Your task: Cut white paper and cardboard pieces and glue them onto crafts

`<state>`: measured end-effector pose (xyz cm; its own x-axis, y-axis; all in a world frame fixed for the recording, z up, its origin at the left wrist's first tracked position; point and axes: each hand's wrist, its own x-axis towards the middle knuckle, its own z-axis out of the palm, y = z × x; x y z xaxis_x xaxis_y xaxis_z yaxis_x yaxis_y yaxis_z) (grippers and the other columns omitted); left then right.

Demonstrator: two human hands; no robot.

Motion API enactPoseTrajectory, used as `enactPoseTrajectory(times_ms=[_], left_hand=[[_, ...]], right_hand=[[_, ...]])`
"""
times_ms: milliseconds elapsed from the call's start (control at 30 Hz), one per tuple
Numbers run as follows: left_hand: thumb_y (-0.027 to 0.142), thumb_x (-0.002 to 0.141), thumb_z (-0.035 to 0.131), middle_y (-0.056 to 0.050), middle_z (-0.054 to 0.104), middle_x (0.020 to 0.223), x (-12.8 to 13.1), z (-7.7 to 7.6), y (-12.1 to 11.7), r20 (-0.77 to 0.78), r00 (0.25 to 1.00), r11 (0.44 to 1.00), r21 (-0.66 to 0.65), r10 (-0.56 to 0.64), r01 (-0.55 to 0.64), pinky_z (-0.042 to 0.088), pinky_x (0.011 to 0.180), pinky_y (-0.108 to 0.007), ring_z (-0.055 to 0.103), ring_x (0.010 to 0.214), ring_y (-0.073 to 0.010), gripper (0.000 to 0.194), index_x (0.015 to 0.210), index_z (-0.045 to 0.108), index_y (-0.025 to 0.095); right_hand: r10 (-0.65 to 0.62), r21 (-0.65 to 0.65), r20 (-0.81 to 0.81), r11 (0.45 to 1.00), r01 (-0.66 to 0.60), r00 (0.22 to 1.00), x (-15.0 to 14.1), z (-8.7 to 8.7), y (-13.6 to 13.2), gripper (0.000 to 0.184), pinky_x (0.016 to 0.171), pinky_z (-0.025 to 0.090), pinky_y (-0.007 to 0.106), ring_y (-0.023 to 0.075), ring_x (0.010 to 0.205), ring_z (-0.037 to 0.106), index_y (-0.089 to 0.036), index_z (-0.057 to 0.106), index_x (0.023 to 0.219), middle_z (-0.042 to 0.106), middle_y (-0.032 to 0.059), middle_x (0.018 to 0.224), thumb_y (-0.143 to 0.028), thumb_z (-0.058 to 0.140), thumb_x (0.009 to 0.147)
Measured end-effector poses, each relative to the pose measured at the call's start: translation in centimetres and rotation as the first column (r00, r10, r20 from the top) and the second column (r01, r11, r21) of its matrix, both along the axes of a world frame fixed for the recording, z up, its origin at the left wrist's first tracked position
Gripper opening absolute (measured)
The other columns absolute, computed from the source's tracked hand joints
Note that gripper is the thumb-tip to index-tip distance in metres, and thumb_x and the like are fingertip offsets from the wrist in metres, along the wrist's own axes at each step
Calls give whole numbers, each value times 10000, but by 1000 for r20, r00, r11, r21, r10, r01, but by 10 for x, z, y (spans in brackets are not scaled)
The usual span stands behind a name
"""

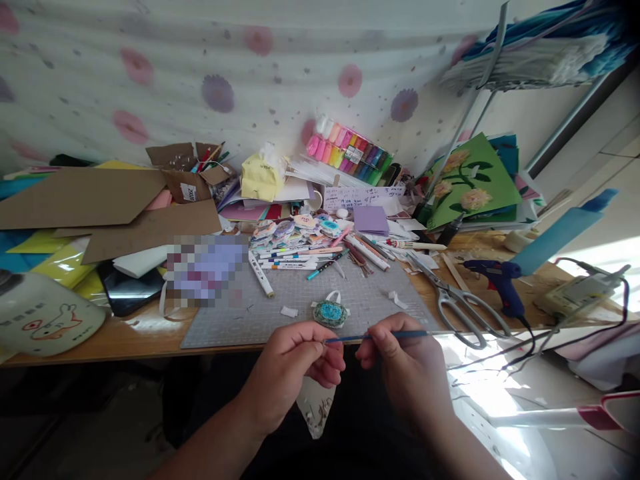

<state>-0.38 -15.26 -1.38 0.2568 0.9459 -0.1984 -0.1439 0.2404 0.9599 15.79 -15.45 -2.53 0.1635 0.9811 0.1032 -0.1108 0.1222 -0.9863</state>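
Note:
Low in the middle, my left hand [305, 357] is closed, thumb and finger pinched at the left end of a thin dark blue stick [353, 338]. My right hand [413, 360] grips that stick farther along, its other end poking out past the thumb. The stick lies nearly level; its tip is hidden at the left fingers, so its kind is unclear. Just beyond the hands, an oval turquoise-and-green paper piece [331, 312] with white tabs rests on the grey cutting mat [220, 327]. Below my left hand is a crumpled whitish piece [316, 408] with brown marks.
Markers [261, 275], paper cut-outs [300, 230] and a clay set [350, 150] crowd the back. Scissors [453, 300] and a blue glue gun [500, 280] with its cord lie at right. Cardboard [85, 197] and a rounded container [50, 317] stand left.

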Motion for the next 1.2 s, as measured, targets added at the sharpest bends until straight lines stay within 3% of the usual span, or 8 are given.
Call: enactPoseTrajectory(times_ms=[100,333,600,767,1033,1200], left_hand=[[213,819,529,-27,679,642,-1,0,0,-40,999,1000,19,9,-8,493,546,-244,615,551,-124,182,724,661,130],[183,778,497,6,644,548,3,2,-2,-158,987,999,4,37,-37,466,489,-230,571,466,-105,176,651,613,149],[136,677,470,-2,648,545,5,1,-2,-156,988,998,-68,7,-18,472,480,-239,591,470,-121,155,629,617,149],[188,705,517,-35,692,599,0,2,-3,-84,996,997,-71,-22,16,494,523,-257,625,512,-138,148,681,652,133],[154,668,522,-7,671,556,0,-1,-3,-195,980,998,-42,34,-43,493,503,-250,611,479,-130,125,630,640,146],[145,641,510,-15,675,527,-2,-6,0,-88,996,993,-109,35,-45,478,465,-234,603,453,-129,127,610,633,145]], right_hand=[[49,14,12,999,-49,999,1,2,-1,248,482,486,236,140,459,606,-197,593,659,667,-13,524,-377,678,808],[127,203,159,966,-158,979,9,-1,-6,181,520,473,238,143,520,608,-202,637,690,658,-15,563,-322,674,820],[283,123,157,945,-303,946,22,-2,0,171,539,486,213,126,558,618,-197,613,740,665,-11,608,-321,662,846],[322,76,124,940,-332,939,23,-1,1,168,566,493,215,122,574,626,-201,604,754,671,-14,621,-323,656,857],[313,97,221,935,-340,924,19,-2,0,184,568,466,225,127,581,611,-201,608,745,658,-11,625,-340,652,857],[353,33,157,932,-362,923,21,-2,3,184,576,479,225,128,588,615,-198,602,766,665,-6,628,-351,671,842]])
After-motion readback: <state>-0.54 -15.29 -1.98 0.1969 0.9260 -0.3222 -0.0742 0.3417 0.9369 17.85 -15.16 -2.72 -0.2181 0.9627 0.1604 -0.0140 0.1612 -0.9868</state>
